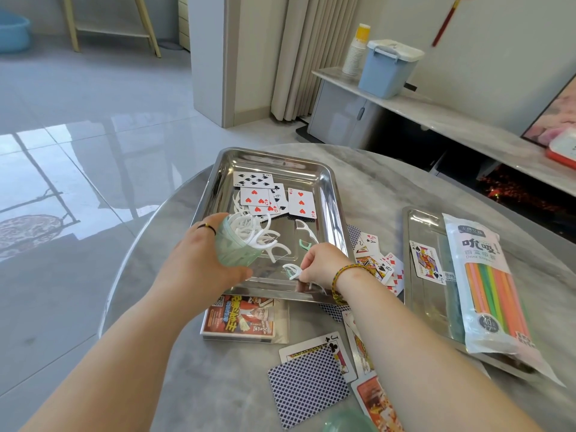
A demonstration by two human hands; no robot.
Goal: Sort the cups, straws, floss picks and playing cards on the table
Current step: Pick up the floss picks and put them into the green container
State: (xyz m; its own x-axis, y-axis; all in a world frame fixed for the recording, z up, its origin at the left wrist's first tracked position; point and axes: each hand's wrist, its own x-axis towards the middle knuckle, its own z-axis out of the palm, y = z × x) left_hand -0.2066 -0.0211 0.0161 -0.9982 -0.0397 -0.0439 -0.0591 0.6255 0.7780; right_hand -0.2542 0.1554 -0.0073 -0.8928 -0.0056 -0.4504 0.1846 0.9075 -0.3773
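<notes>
While the left hand [199, 260] grips the tipped green cup [237, 244], one white floss pick [291, 271] sits near in the tray [271, 289], pinched by the right hand [324, 263]. It looks light, thin and slippery, so hold its stick end.

Head-worn view, forward and down; table [374, 182] close below

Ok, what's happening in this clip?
A person is gathering floss picks. The left hand holds a green cup, tilted over the steel tray and stuffed with white picks. The right hand pinches a white floss pick lying in the tray. Some loose picks and four face-up cards lie in that tray. Other cards are scattered on the table, and the straw pack lies on a second tray to the right.
</notes>
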